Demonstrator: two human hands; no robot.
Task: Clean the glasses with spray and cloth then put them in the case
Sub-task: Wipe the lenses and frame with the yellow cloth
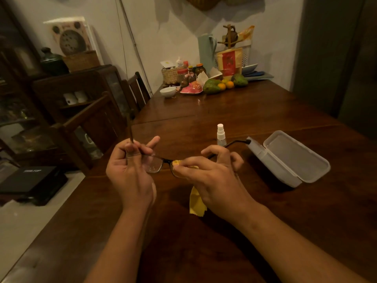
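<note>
Dark-framed glasses (156,164) hang above the wooden table (265,201) between both hands. My left hand (130,170) grips the frame's left end, near the hinge of the temple arm that sticks upward. My right hand (212,174) pinches a yellow cloth (195,203) around the right lens, which is hidden; the cloth's tail hangs below the palm. A small clear spray bottle (221,132) with a white cap stands just behind the glasses. A translucent white glasses case (293,158) lies open to the right.
Wooden chairs (98,127) stand along the table's left edge. At the far end are a white bowl (167,92), a pink plate, fruit (222,84), jars and a woven basket (171,75). A dark cabinet (67,92) is on the left.
</note>
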